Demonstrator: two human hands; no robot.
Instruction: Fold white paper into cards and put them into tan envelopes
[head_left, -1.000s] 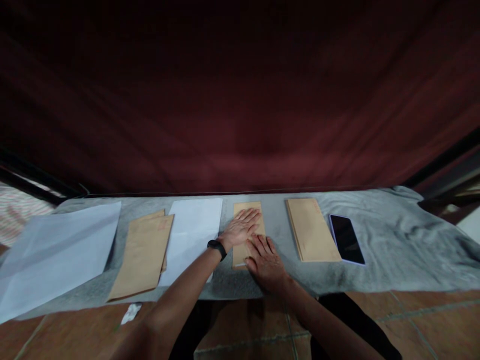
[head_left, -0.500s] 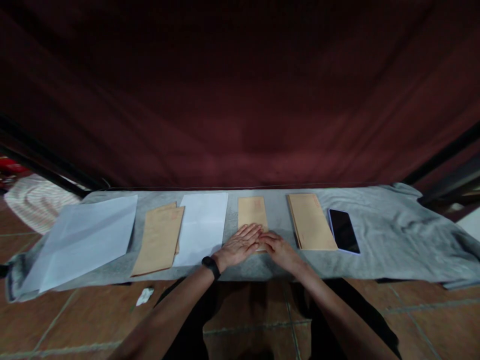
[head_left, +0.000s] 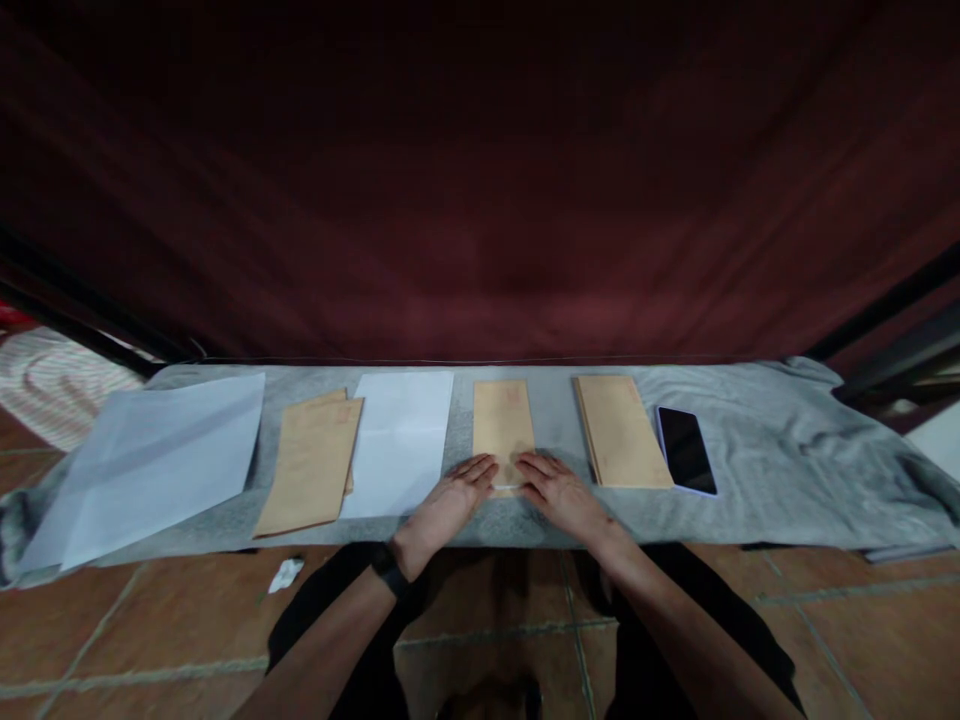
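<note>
A brown paper envelope (head_left: 502, 420) lies flat in front of me, its near end toward my body. A thin white edge of paper (head_left: 508, 487) shows at that near end. My left hand (head_left: 461, 485) lies with outstretched fingers on the envelope's left side near the bottom. On the opposite side my right hand (head_left: 553, 487) rests the same way, fingertips on the lower right part. Both hands look open and flat, with a gap between them. What is under the fingertips is hidden.
A grey cloth (head_left: 772, 450) covers the narrow table. Left of the hands lie a white sheet (head_left: 401, 440), several brown envelopes (head_left: 311, 465) and larger white paper (head_left: 161, 460). To the right are a stack of envelopes (head_left: 622, 435) and a phone (head_left: 686, 450). Behind hangs a dark red curtain (head_left: 480, 250).
My hands were together, the left laid over the envelope's middle. Now they have parted to its two sides and sit lower, uncovering the middle. The view has shifted slightly.
</note>
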